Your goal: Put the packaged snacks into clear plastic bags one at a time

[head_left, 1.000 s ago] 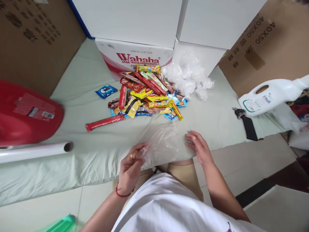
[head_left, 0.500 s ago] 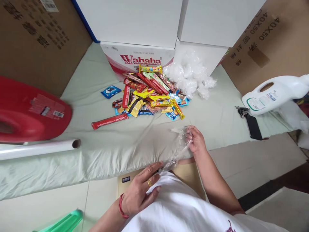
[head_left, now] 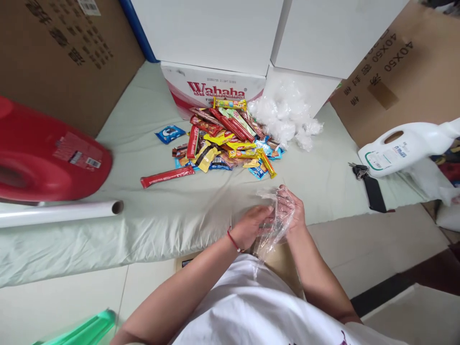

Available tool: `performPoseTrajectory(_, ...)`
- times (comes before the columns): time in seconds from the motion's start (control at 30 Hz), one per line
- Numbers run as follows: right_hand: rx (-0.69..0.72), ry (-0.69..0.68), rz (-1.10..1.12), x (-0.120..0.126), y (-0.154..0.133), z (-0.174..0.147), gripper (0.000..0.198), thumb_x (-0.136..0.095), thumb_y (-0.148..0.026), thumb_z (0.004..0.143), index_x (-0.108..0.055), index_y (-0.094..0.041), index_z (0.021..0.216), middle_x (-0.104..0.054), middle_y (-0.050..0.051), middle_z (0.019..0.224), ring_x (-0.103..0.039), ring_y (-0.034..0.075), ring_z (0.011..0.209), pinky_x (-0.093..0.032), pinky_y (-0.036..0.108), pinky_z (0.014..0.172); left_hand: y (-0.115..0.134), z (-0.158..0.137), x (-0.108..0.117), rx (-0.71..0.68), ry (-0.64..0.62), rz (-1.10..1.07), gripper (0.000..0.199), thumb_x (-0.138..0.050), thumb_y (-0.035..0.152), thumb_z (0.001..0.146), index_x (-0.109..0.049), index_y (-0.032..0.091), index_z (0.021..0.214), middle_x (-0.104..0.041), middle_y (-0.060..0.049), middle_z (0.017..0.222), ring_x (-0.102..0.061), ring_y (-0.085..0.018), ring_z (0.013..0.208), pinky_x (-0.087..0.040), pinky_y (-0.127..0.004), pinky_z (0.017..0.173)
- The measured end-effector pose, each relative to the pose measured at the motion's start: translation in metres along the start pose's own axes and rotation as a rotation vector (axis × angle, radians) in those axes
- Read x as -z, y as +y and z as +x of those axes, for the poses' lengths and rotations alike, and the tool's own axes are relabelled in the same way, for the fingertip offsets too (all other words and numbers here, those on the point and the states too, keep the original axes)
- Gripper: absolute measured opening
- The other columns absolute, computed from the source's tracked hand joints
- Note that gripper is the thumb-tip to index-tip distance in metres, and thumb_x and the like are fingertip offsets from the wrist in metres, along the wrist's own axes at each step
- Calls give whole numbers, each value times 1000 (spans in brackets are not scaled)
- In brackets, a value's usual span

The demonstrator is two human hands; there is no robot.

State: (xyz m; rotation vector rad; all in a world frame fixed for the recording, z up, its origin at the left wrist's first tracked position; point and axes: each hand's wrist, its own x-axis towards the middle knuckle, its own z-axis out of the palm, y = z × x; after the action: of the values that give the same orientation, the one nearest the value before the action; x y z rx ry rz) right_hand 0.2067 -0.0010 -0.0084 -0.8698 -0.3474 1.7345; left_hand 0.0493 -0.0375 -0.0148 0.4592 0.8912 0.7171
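A thin, crumpled clear plastic bag (head_left: 272, 238) hangs between my two hands at the table's front edge. My right hand (head_left: 295, 211) grips its upper part, the film lying across the fingers. From the other side my left hand (head_left: 251, 224), with a red string at the wrist, has its fingers closed on the film; the fingertips are partly hidden by the plastic. Beyond the hands lies a heap of wrapped snacks (head_left: 230, 139), with one red snack stick (head_left: 167, 177) and a blue packet (head_left: 169, 134) at its left. A pile of crumpled clear bags (head_left: 287, 112) sits behind it, to the right.
At the left are a red jug (head_left: 72, 163) and a white roll (head_left: 61, 213). On the right, a white bottle (head_left: 398, 146) lies beside keys (head_left: 359, 170) and a black flat object (head_left: 374, 194). White boxes (head_left: 215, 33) and cardboard (head_left: 381, 72) close off the back.
My left hand has moved up and right from near my shirt to the plastic bag, its fingers now closing on the film. The right hand has turned slightly, the bag still in it.
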Motion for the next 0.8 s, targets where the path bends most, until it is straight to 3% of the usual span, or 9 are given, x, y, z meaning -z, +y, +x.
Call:
performPoseTrajectory(0.13,106,128,-157,9,-1,-1,31,-81,-33,77,-53,-23,85,-47,-10,64,-26,3,39,-21,14,31,-2,13,2,-237,208,61,35,-80,45,74,-55,22,84,-54,8,60,-46,-9,48,-35,-21,48)
performPoseTrajectory(0.27,304,395,-400,22,2,1,38,-83,-45,71,-54,-23,84,-52,-9,63,-38,6,43,-25,19,35,11,7,25,-391,437,157,25,-66,42,83,-48,25,88,-48,11,58,-40,-9,42,-31,-21,43)
performPoseTrajectory(0.37,367,487,-640,31,3,2,34,-74,-51,80,-54,-24,86,-55,-7,63,-44,9,44,-28,22,39,23,-5,49,-449,593,220,23,-63,42,86,-47,26,91,-46,11,58,-40,-10,42,-31,-22,42)
performPoseTrajectory(0.53,389,432,-1156,42,3,4,26,-58,-50,93,-63,-24,94,-62,-4,65,-55,15,52,-45,28,54,40,-23,96,-458,820,424,23,-63,43,84,-50,26,90,-49,8,59,-44,-13,46,-34,-24,45)
performPoseTrajectory(0.63,404,362,-1345,41,4,9,29,-52,-48,96,-67,-23,98,-68,0,71,-61,18,60,-47,29,62,46,-35,109,-495,976,604,30,-70,40,76,-52,24,94,-58,2,75,-53,-16,60,-45,-30,58)
performPoseTrajectory(0.7,422,341,-1404,36,5,12,29,-51,-46,96,-68,-23,99,-70,1,75,-62,19,65,-47,29,64,48,-45,106,-664,1141,816,31,-72,32,71,-55,22,96,-61,-4,92,-59,-21,76,-51,-37,74)
performPoseTrajectory(0.73,429,332,-1421,33,7,14,29,-50,-46,97,-68,-23,99,-71,1,75,-63,19,66,-46,29,65,48,-49,101,-779,1166,938,28,-70,28,71,-57,21,95,-62,-7,98,-60,-23,85,-51,-41,82)
performPoseTrajectory(0.8,445,313,-1446,28,9,14,29,-50,-45,97,-69,-23,99,-71,2,76,-63,20,68,-46,30,67,47,-52,88,-965,1003,1187,13,-63,20,76,-61,22,89,-65,-9,98,-62,-27,94,-49,-44,90)
